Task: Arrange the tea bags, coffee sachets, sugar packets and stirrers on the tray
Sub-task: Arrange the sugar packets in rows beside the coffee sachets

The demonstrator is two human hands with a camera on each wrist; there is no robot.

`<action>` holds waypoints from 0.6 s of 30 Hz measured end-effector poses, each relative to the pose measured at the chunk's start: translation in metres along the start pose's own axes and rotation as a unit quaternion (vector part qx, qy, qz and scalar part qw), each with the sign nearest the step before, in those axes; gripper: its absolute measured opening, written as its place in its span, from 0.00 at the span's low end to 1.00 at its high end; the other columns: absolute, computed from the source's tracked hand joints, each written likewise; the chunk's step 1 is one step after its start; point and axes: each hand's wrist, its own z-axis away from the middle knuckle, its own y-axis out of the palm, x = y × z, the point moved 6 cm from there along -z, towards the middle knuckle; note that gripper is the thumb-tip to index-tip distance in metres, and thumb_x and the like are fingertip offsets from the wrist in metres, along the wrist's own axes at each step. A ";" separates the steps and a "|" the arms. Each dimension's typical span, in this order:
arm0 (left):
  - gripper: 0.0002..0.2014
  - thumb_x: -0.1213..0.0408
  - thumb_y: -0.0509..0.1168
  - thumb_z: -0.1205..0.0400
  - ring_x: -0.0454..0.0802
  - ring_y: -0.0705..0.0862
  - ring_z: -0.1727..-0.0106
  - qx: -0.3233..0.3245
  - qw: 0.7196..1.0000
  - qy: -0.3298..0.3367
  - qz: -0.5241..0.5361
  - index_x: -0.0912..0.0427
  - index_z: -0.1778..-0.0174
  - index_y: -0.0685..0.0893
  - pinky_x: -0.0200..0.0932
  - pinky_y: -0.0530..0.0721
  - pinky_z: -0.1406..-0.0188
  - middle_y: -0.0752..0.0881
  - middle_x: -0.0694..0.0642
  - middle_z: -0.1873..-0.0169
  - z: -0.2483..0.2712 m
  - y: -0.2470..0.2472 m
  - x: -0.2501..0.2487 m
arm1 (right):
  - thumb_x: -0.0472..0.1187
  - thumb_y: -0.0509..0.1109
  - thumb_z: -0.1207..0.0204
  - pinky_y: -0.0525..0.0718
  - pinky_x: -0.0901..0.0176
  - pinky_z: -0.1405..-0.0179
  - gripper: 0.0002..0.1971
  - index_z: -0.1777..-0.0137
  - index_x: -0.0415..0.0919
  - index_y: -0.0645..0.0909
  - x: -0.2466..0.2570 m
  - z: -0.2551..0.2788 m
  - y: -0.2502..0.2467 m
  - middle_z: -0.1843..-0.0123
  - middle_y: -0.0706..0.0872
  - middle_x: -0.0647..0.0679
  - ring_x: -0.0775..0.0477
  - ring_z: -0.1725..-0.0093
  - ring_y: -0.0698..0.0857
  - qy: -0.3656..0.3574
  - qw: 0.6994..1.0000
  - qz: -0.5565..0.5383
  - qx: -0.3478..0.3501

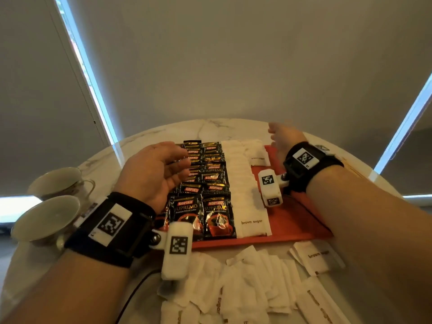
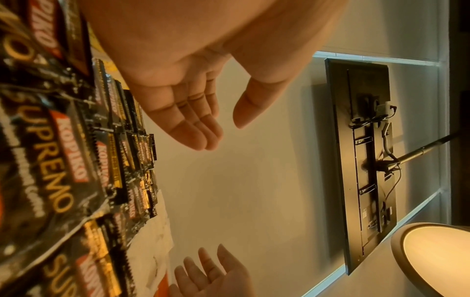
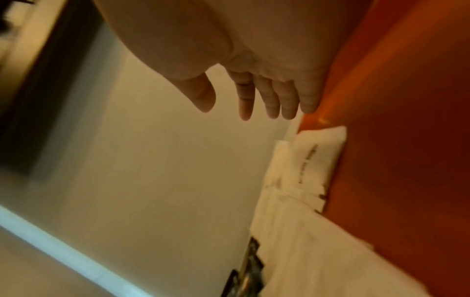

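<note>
Both hands are empty w/ fingers loosely spread. The left hand [image 1: 156,169] hovers over the coffee sachets [image 1: 208,183] at the left part of the red tray [image 1: 297,220]. The right hand [image 1: 284,139] hangs over the tray's far right corner.

On the tray: two cols of sachets, then a col of brown sugar packets [image 1: 247,195] next to them, and a short stack of packets [image 1: 257,155] at the far end starting another col. The right part of the tray is bare red. Loose packets [image 1: 245,288] lie on the counter [image 1: 149,134] just off the tray's near edge. Two cups [image 1: 51,206] sit left of the tray.

Step in hand, probably: fetch more loose packets and extend the new col. To do it well, pick few at a time, keep print facing one way, overlap evenly, and butt edges vs. the finished col w/o nudging it.

Views:
- Head cam alone shows the whole layout and the loose pile.
- Left wrist cam shows the left palm clearly empty, the sachets' serrated edges, and the right hand's fingers, too.
- Right wrist cam is blurred, but shows the right hand's fingers [image 3: 269,96] straight, clear of the tray.

Stirrers, tea bags: can't identify.
</note>
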 end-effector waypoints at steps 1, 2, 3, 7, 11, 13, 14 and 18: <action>0.11 0.72 0.71 0.19 0.48 0.90 0.64 0.003 1.000 -0.004 0.005 0.60 0.42 0.84 0.41 0.90 0.67 0.90 0.58 0.53 0.001 0.001 -0.002 | 0.50 0.69 0.17 0.81 0.40 0.27 0.24 0.24 0.40 0.78 0.008 0.011 0.000 0.23 0.79 0.39 0.36 0.24 0.79 -0.013 1.000 0.027 -0.001; 0.11 0.71 0.71 0.19 0.48 0.90 0.64 0.006 1.000 -0.008 0.009 0.60 0.42 0.84 0.42 0.90 0.67 0.90 0.58 0.52 0.004 0.001 -0.003 | 0.49 0.70 0.17 0.80 0.40 0.27 0.23 0.25 0.41 0.80 0.017 0.023 0.001 0.25 0.81 0.41 0.38 0.26 0.80 -0.028 0.998 0.061 0.002; 0.10 0.69 0.71 0.18 0.48 0.91 0.63 0.008 1.000 -0.011 0.013 0.60 0.41 0.84 0.42 0.90 0.66 0.90 0.58 0.53 0.007 0.002 -0.005 | 0.48 0.71 0.17 0.80 0.41 0.27 0.20 0.27 0.42 0.81 0.024 0.037 0.003 0.28 0.83 0.43 0.41 0.29 0.82 -0.040 0.995 0.089 0.016; 0.11 0.66 0.69 0.15 0.51 0.92 0.59 0.020 1.000 -0.013 0.000 0.60 0.38 0.85 0.43 0.91 0.64 0.92 0.56 0.54 0.033 0.013 -0.008 | 0.47 0.75 0.18 0.84 0.48 0.39 0.12 0.40 0.41 0.85 0.038 0.100 0.016 0.40 0.88 0.45 0.47 0.43 0.86 -0.047 0.970 0.190 0.141; 0.02 0.69 0.71 0.15 0.52 0.91 0.56 0.107 0.980 0.016 -0.165 0.60 0.48 0.87 0.46 0.90 0.57 0.91 0.60 0.56 0.082 0.027 -0.008 | 0.51 0.80 0.24 0.88 0.49 0.49 0.16 0.44 0.40 0.86 0.031 0.158 0.014 0.47 0.89 0.46 0.45 0.48 0.89 -0.040 0.920 0.334 0.203; 0.03 0.68 0.73 0.17 0.55 0.91 0.50 0.151 0.944 0.028 -0.292 0.59 0.49 0.89 0.51 0.91 0.48 0.92 0.62 0.51 0.105 0.023 -0.006 | 0.54 0.81 0.27 0.90 0.48 0.47 0.19 0.43 0.42 0.86 0.024 0.183 0.009 0.47 0.89 0.46 0.45 0.47 0.89 -0.046 0.881 0.413 0.225; 0.05 0.67 0.75 0.18 0.56 0.91 0.46 0.168 0.921 0.031 -0.351 0.58 0.48 0.90 0.55 0.91 0.44 0.93 0.60 0.50 0.115 0.017 -0.005 | 0.56 0.81 0.27 0.90 0.47 0.45 0.20 0.43 0.43 0.86 0.021 0.194 0.005 0.47 0.89 0.47 0.46 0.46 0.89 -0.050 0.860 0.454 0.227; 0.12 0.64 0.81 0.24 0.50 0.91 0.47 0.207 0.826 0.015 -0.524 0.47 0.48 0.91 0.51 0.88 0.41 0.94 0.50 0.51 0.148 -0.003 -0.004 | 0.64 0.80 0.30 0.92 0.49 0.50 0.24 0.43 0.47 0.85 0.014 0.225 -0.021 0.50 0.90 0.47 0.46 0.51 0.89 -0.057 0.793 0.575 0.193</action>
